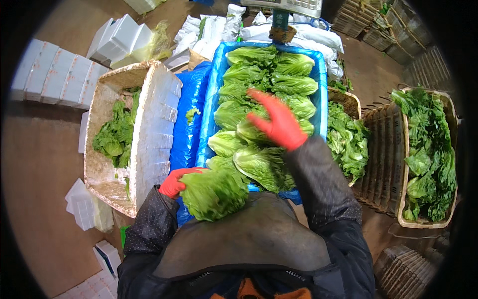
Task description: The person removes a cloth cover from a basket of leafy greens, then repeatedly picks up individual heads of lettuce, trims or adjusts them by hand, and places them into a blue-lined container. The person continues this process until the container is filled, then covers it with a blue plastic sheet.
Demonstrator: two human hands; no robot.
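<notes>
My left hand [176, 182], in a red glove, grips a head of green lettuce [214, 194] just in front of my apron, at the near left corner of a crate [206, 145] lined with blue plastic. Several lettuce heads [295, 86] lie in rows inside that crate, their pale bases facing outward along the sides. Above them my right hand [280, 121], also red-gloved, is held with thumb and fingers apart and nothing between them. Whether its fingertips touch the leaves below I cannot tell.
Left of the crate, a white foam box [155, 123] holds loose leaves. Baskets of lettuce leaves [429, 168] stand at the right. A weighing scale [287, 5] rises beyond the crate's far edge, near white sacks [313, 37]. Foam boxes [56, 73] line the far left.
</notes>
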